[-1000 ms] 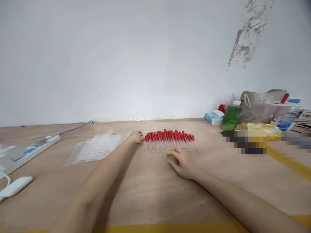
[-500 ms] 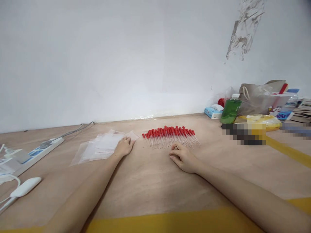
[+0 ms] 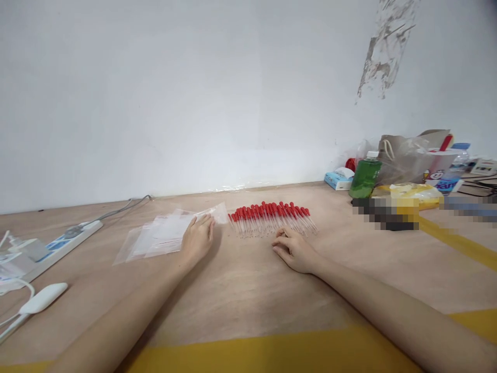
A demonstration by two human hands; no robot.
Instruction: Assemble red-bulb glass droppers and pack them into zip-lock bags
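Observation:
My left hand (image 3: 198,236) is at the right end of a fan of clear plastic bags (image 3: 159,235). Its fingers are bent over the top clear plastic bag (image 3: 219,211) and look closed on it, though the thumb side is partly hidden. That bag's corner rises past the fingertips toward a row of droppers (image 3: 267,210) with red bulbs and thin clear tubes. Just in front of the tube tips rests my right hand (image 3: 297,252), fingers loosely curled with a gap between thumb and forefinger, holding nothing.
At left lie a power strip (image 3: 58,248) with plugs and a white cable piece (image 3: 43,299). At right stand a tissue pack (image 3: 338,180), a green bottle (image 3: 365,176), a clear bag and a cup (image 3: 438,163). Yellow tape (image 3: 240,355) crosses the table's front.
My left hand has risen slightly and turned, with the top bag's corner lifting and shifting right toward the droppers. My right hand stays nearly still; the view has shifted a little.

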